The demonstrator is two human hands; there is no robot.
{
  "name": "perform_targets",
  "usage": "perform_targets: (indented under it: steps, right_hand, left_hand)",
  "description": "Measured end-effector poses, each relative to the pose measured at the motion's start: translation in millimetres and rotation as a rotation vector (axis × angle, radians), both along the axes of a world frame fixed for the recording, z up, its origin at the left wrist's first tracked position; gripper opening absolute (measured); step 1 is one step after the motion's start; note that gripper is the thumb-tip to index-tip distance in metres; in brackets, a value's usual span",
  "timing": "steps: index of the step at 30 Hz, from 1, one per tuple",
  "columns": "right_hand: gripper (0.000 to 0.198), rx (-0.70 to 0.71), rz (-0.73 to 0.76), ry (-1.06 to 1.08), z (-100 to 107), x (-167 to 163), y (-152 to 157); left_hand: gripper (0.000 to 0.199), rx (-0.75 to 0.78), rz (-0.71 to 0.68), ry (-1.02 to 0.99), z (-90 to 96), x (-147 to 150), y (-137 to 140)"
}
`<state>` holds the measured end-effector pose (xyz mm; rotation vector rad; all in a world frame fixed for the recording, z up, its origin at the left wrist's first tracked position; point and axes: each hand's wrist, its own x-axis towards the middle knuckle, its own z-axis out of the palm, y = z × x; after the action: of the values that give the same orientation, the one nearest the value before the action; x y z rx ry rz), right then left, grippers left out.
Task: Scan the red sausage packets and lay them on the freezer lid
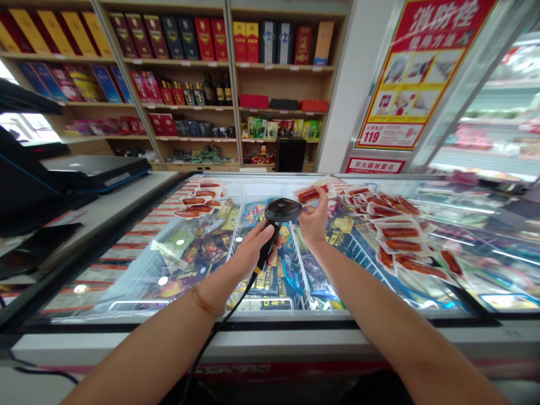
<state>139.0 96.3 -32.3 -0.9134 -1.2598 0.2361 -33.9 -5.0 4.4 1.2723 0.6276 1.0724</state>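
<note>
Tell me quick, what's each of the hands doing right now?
Left hand: closed around the handle of the black barcode scanner.
Right hand: fingers pinching a clear packet of red sausage, held up in front of the scanner.

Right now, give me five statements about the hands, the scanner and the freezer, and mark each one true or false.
1. The left hand grips a black corded handheld barcode scanner. True.
2. The right hand holds a green glass bottle. False: it holds a clear flat packet of red sausage.
3. More red sausage packets lie on the glass-topped chest freezer to the right. True.
4. The scanner lies flat on the freezer lid. False: it is held up above the lid.
5. The left wrist bears a thin bracelet. True.
</note>
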Motion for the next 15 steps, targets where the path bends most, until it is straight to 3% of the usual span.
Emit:
perform_targets:
  steps: [3,5,7,11,13,15]
  right_hand:
    - [0.068,0.003,-0.035,-0.021,-2.8,2.9,0.5]
    - [0.048,-0.004,-0.093,-0.091,-3.2,5.5,0.0]
    - [0.032,-0.001,-0.140,-0.161,-2.1,7.1,0.3]
    - [0.024,-0.035,-0.120,-0.167,5.2,-0.2,9.1]
    - [0.036,-0.118,-0.031,-0.089,12.9,-12.5,18.3]
    - [0.067,-0.203,0.057,-0.011,23.0,-31.8,29.8]
  left_hand:
    - [0.044,0.006,0.065,0.016,0.5,-3.6,5.5]
    - [0.047,0.022,0.133,0.019,1.7,-9.0,12.1]
    - [0.048,0.033,0.251,0.009,4.6,-16.2,19.6]
    - [0.042,0.009,0.567,-0.015,15.1,-35.9,33.6]
    - [0.037,0.004,0.697,-0.012,20.9,-49.6,40.0]
    - [0.033,0.030,0.820,0.009,25.6,-66.5,46.3]
